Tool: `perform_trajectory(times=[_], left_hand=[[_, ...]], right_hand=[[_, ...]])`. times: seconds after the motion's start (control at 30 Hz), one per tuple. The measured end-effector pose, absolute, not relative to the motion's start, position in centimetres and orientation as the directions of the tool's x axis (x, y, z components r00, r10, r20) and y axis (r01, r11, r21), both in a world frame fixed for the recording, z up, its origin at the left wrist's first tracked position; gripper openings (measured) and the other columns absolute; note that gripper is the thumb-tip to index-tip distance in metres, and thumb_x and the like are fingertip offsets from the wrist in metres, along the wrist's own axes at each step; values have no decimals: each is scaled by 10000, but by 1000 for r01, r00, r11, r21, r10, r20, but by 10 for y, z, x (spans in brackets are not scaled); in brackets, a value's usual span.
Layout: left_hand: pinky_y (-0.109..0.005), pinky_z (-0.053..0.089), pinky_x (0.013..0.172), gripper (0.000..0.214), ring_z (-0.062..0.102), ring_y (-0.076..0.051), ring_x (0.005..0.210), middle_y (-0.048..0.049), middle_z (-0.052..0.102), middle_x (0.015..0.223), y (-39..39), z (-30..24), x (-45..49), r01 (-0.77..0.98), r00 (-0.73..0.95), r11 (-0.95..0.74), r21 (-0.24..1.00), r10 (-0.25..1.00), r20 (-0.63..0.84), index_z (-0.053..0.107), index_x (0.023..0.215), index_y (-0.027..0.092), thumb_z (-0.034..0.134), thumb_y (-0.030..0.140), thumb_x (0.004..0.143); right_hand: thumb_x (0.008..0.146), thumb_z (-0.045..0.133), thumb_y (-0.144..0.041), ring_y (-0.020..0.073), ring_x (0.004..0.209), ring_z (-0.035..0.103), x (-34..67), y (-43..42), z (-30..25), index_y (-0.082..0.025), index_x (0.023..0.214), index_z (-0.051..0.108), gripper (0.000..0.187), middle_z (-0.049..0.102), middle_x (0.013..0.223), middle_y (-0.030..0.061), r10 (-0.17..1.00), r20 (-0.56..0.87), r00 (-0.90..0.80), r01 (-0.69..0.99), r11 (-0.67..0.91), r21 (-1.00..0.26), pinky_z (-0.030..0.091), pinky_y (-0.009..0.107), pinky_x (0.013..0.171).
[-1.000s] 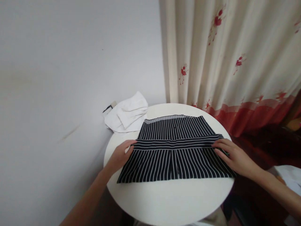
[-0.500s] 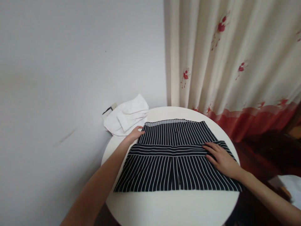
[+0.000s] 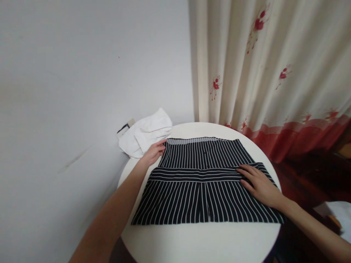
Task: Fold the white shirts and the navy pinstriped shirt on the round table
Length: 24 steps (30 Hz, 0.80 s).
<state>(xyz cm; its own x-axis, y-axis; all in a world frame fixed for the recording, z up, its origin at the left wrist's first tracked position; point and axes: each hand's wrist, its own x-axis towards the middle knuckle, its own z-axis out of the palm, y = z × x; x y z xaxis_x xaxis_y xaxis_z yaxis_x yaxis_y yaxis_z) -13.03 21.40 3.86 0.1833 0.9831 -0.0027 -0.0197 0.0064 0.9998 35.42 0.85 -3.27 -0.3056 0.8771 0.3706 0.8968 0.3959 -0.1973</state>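
Note:
A black-and-white striped garment [image 3: 181, 201] lies flat on a round white table [image 3: 201, 243]. A band with stripes running crosswise goes over its middle, and a panel with upright stripes lies beyond it. At the far left corner of that panel, my left hand [image 3: 155, 152] holds the edge between thumb and fingers, partly hidden from view. My right hand [image 3: 259, 185] rests palm down on the right part of the band, fingers stretched and slightly apart.
A crumpled white cloth [image 3: 149, 132] sits at the table's back left, against the wall [image 3: 95, 73]. A cream curtain [image 3: 233, 65] with red flowers hangs behind on the right. Something white [image 3: 338, 215] is low at the right edge.
My left hand has moved slightly away from me along the garment's left edge to its far corner, which has shifted a little outward. My right hand stays in place.

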Motion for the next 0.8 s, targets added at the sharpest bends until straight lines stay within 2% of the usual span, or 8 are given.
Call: perform_trajectory(times=[0.07, 0.13, 0.27, 0.4, 0.57, 0.63, 0.7, 0.8], left_hand=[[-291, 535, 760, 670, 667, -151, 812, -109, 724, 1072, 217, 37, -131, 25, 170, 3, 1000, 985, -7, 600, 1357, 129, 710, 138, 696], [-338, 539, 820, 652, 679, -176, 871, -120, 718, 1112, 221, 36, -131, 154, 147, -60, 986, 988, 37, 609, 1351, 134, 702, 158, 706], [-445, 475, 1009, 475, 637, -264, 1080, -125, 681, 1160, 231, 37, -132, 541, 108, -304, 784, 950, 294, 728, 1172, 134, 683, 161, 700], [-445, 352, 1162, 371, 537, -303, 1242, -123, 586, 1253, 234, 39, -134, 636, 122, -365, 680, 917, 379, 776, 998, 152, 637, 83, 662], [-493, 337, 1173, 432, 496, -315, 1289, -124, 532, 1382, 208, 29, -124, 808, 252, -473, 351, 817, 519, 701, 1203, 188, 507, 101, 828], [-466, 339, 1175, 430, 504, -288, 1302, -116, 559, 1395, 192, 18, -120, 784, 400, -549, 290, 804, 441, 647, 1300, 192, 447, 170, 920], [-464, 309, 1189, 448, 467, -285, 1364, -109, 549, 1448, 176, 5, -119, 765, 511, -582, 276, 809, 290, 582, 1388, 200, 440, 289, 972], [-556, 222, 1199, 532, 278, -345, 1494, -105, 397, 1589, 161, -12, -123, 817, 494, -517, 255, 856, 153, 493, 1477, 233, 439, 435, 988]], right_hand=[[992, 465, -455, 311, 1352, 490, 354, 9, -33, -240, 1365, 585, 446, 535, 1465, 98, 875, 373, -309, 896, 399, -196, 405, 540, 1136], [996, 459, -453, 311, 1348, 493, 354, 8, -33, -242, 1367, 582, 444, 536, 1463, 98, 875, 372, -311, 896, 401, -193, 405, 545, 1135], [998, 455, -452, 306, 1343, 497, 354, 8, -32, -236, 1368, 580, 446, 543, 1455, 101, 873, 377, -309, 896, 401, -193, 401, 546, 1137], [996, 456, -449, 304, 1346, 496, 354, 8, -32, -235, 1362, 588, 443, 542, 1459, 100, 873, 382, -305, 896, 398, -195, 408, 537, 1135], [998, 457, -446, 308, 1344, 498, 353, 7, -31, -242, 1364, 586, 439, 549, 1453, 97, 874, 379, -305, 896, 398, -196, 409, 548, 1133], [1000, 453, -446, 308, 1351, 492, 353, 7, -31, -243, 1365, 586, 438, 543, 1459, 96, 875, 375, -306, 897, 397, -196, 402, 548, 1139], [999, 453, -449, 311, 1358, 487, 352, 7, -29, -245, 1364, 589, 440, 542, 1461, 96, 876, 373, -307, 896, 397, -196, 397, 550, 1144], [993, 461, -452, 314, 1359, 490, 352, 7, -29, -246, 1366, 592, 446, 545, 1462, 96, 876, 374, -305, 895, 398, -203, 395, 551, 1147]])
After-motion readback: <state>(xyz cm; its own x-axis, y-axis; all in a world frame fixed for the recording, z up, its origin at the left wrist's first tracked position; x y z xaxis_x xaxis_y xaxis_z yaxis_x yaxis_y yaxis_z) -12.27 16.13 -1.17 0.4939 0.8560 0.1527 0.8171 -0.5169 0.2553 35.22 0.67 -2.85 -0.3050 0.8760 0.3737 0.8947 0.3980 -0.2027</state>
